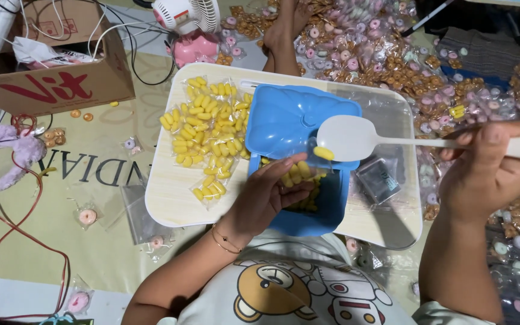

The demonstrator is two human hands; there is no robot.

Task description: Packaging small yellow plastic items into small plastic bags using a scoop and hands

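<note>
Holding that white spoon (356, 137) by the far end of its handle, your right hand (482, 171) is closed around it, with one yellow candy (324, 153) sitting right at the bowl's lower edge. Your left hand (267, 194) is down in the blue tray (284, 120), fingers curled over a small heap of the same yellow candies just past your fingertips; it looks like there's a clear little bag pinched in there too, but honestly I can't tell for sure.

What could go wrong, I'd guess: that single candy is perched on the rim of the spoon, not in the middle, so any tilt of your wrist could roll it off onto the white lap table (170, 198) or the floor instead of where your left hand is waiting. You're also gripping way out at the handle's end, so small wobbles get bigger at the bowl.

To the left of your left hand sit filled packets of yellow candies (209, 135), well clear. Beyond the spoon there's a huge spread of bagged sweets (386, 54) on the floor.

Hard to see: the spoon handle runs off the frame's right edge, your left palm hides whatever it's holding, and the small dark packet (377, 179) below the spoon is too blurry to identify.
</note>
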